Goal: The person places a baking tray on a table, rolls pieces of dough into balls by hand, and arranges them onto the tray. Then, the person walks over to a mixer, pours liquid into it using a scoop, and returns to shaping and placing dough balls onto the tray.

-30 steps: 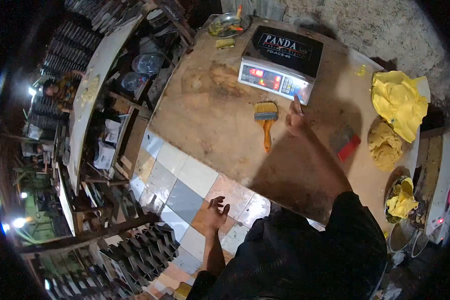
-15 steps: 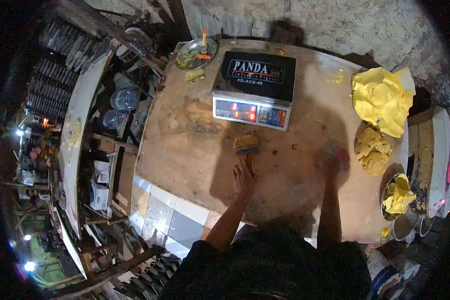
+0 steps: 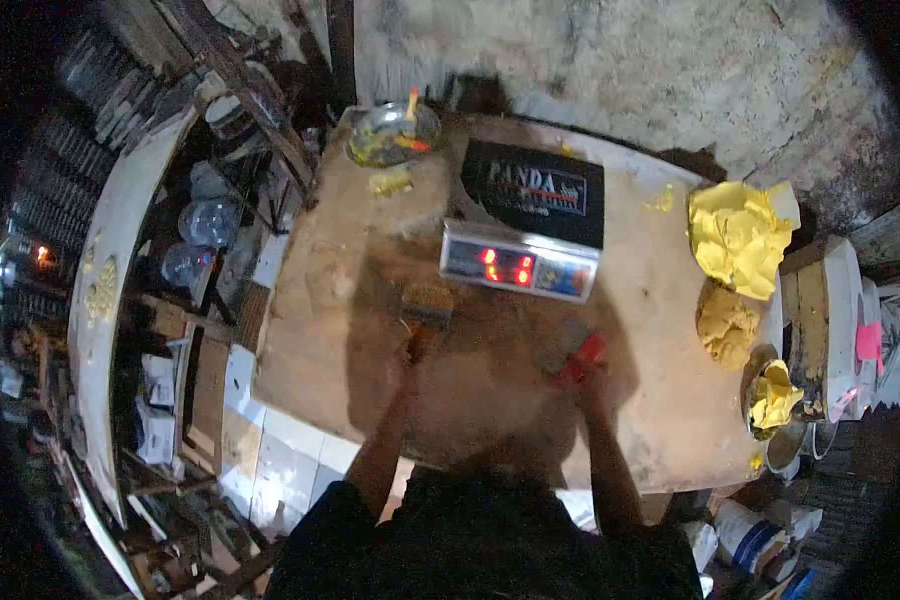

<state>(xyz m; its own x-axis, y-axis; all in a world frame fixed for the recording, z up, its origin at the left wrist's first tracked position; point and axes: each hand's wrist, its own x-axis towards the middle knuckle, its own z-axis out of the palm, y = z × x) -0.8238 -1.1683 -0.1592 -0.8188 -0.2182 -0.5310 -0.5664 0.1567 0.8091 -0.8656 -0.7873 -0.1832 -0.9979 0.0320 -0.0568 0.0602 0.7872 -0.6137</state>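
Observation:
My left hand (image 3: pixel 410 352) is closed round the handle of a wide brush (image 3: pixel 428 304), whose bristles point away from me over the wooden tabletop (image 3: pixel 320 345). To its right, my right hand (image 3: pixel 588 380) grips a scraper (image 3: pixel 570 350) by its red handle, the grey blade pointing up and left. Beyond both hands stands a black and white digital scale (image 3: pixel 535 195) with red lit digits. Shadow and slight blur hide the details of my fingers.
A metal plate (image 3: pixel 375 145) with yellow residue and a small brush stands at the back left, near a yellowish block (image 3: pixel 391 181). Along the right edge lie crumpled yellow material (image 3: pixel 738 235), a tan lump (image 3: pixel 727 322) and a bowl (image 3: pixel 760 420). Tiled floor (image 3: pixel 280 455) shows at the lower left.
My left hand has gone from open below the scale to gripping the brush. My right hand has left the scale's keys and taken the scraper, which has moved left. The scale sits turned slightly differently.

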